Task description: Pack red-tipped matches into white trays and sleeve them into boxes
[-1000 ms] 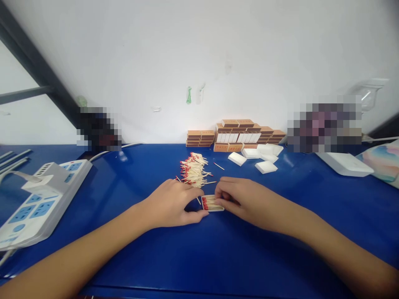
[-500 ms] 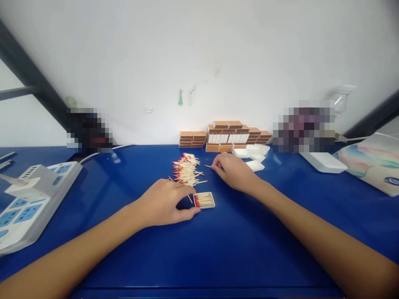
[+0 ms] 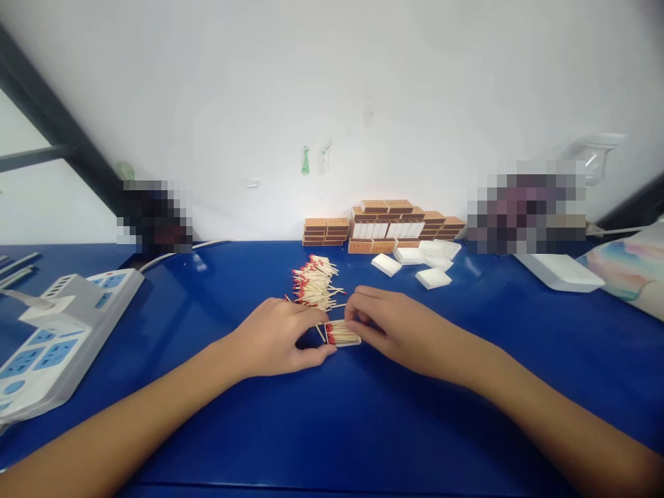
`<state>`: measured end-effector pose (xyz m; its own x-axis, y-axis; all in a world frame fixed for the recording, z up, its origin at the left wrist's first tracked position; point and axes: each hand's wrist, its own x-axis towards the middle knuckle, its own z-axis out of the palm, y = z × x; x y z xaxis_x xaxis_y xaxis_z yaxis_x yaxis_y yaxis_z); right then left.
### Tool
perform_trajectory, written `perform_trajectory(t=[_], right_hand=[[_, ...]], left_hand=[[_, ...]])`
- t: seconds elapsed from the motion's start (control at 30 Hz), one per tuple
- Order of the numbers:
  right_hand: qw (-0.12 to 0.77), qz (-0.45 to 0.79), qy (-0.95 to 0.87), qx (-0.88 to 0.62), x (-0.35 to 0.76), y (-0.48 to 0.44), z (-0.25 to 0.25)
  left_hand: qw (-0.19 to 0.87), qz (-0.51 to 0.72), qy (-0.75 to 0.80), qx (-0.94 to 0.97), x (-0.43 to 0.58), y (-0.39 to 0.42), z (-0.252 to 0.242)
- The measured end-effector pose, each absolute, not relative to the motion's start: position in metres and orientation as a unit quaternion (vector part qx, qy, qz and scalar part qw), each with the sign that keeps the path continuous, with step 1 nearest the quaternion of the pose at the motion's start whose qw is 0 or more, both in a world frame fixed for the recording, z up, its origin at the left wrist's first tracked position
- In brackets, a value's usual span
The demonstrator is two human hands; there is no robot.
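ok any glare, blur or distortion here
All in the head view: pale glare on the blue table near the wall; mosaic blocks at left and right; the power strip seemingly stretched at the left edge; the match pile too fine to count.

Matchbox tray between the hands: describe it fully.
The matchbox tray is a shallow, whitish rectangle, apparently cardboard, lying flat and open side up on the blue tabletop, nearer the viewer than the loose match pile. Matches fill much of it, red heads toward the left hand, whose fingers bracket that end. The right hand covers part of the other end; whether it touches the tray is unclear.
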<state>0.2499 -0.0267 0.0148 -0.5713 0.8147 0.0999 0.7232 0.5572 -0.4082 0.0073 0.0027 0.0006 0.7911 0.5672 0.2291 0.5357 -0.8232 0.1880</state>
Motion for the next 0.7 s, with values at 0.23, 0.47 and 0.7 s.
perform_trajectory(t=[0.23, 0.47, 0.7], right_hand=[[0.213, 0.113, -0.833, -0.498, 0.261, -0.001, 0.001], [0.219, 0.164, -0.826, -0.493, 0.257, 0.009, -0.012], [0.188, 0.139, -0.837, -0.495, 0.263, 0.006, -0.002]], left_hand=[[0.076, 0.128, 0.286, 0.947, 0.008, 0.001, 0.003], [0.07, 0.118, 0.284, 0.949, 0.009, -0.001, 0.005], [0.048, 0.128, 0.293, 0.946, 0.008, 0.0, 0.004]])
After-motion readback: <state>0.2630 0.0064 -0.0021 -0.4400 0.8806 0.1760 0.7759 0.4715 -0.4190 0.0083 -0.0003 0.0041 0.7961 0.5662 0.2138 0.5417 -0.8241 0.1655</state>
